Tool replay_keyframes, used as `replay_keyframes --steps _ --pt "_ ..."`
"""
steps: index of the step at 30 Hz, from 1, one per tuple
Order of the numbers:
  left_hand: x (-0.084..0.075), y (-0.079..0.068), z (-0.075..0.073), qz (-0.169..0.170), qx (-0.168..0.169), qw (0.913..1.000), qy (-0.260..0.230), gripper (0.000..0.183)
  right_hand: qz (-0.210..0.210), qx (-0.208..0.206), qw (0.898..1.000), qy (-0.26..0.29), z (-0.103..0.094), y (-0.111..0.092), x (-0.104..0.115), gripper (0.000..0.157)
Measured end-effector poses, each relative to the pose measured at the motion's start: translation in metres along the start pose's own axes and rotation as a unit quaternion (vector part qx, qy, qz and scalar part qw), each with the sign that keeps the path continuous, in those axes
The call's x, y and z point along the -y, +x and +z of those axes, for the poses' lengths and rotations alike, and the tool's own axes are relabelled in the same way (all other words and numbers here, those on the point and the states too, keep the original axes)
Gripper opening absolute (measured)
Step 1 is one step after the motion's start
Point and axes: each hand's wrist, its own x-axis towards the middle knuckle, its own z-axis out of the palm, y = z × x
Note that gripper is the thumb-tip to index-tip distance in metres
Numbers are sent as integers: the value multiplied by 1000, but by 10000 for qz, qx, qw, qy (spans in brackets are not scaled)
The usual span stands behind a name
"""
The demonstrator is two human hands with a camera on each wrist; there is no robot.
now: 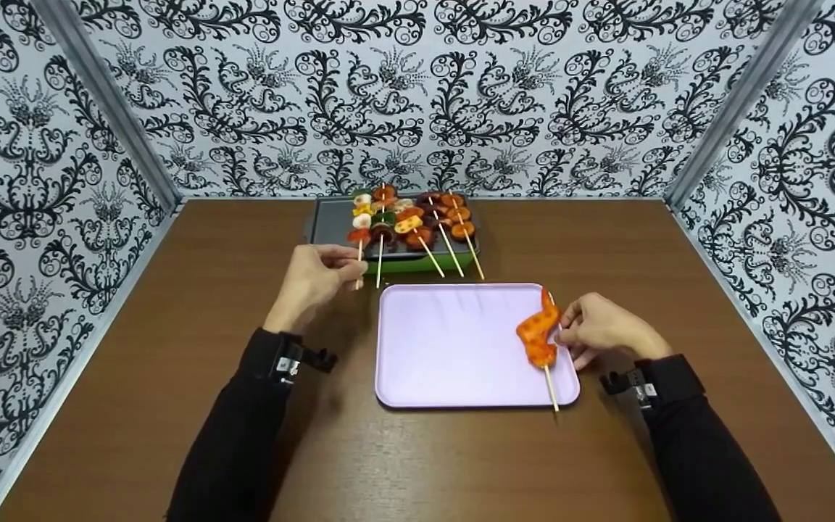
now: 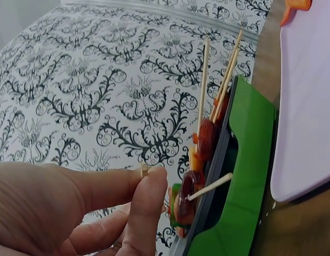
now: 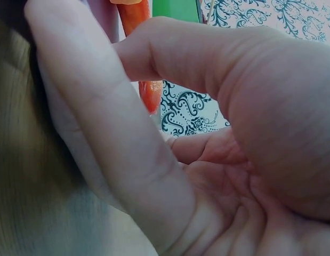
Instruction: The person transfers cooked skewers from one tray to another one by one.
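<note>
My left hand (image 1: 316,279) pinches the wooden stick of a vegetable skewer (image 1: 362,220) between thumb and forefinger; the stick's end (image 2: 144,170) pokes out between the fingertips in the left wrist view. That skewer, with red, white and yellow pieces, is at the left of a row on a green-sided tabletop grill (image 1: 410,265). At the right edge of a pale lilac tray (image 1: 454,348), my right hand (image 1: 606,328) grips the rim with bent fingers. An orange chicken wing skewer (image 1: 538,337) lies on the tray beside it, its stick reaching past the front rim.
Several other skewers, including a carrot-coloured one (image 1: 459,217), lie on the grill with sticks overhanging its front. The grill's bare grey plate (image 1: 335,222) shows at left. Patterned walls (image 1: 417,94) enclose the brown wooden table (image 1: 461,464) at back and sides.
</note>
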Motion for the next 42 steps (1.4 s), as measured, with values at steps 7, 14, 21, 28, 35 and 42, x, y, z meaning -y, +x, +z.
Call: replay_keyframes --steps 7,14,21,28,35,42 --pt "-9 -7 7 49 177 9993 317 34 8 0 10000 16 -1 0 0 28" --pt "-16 -13 15 186 291 9985 414 34 6 -5 10000 -13 -1 1 0 27" --pt "-21 -24 28 508 364 9975 323 30 -14 39 10000 -15 -2 0 -1 27" --pt "-27 -39 39 550 413 9968 401 28 -8 28 10000 77 -1 1 -1 24" --pt "-27 -47 50 998 536 9917 613 25 -59 7 10000 -16 0 1 -3 23" --pt "-28 -53 61 1095 752 9890 647 23 -74 -17 9999 -99 -1 -1 -2 24"
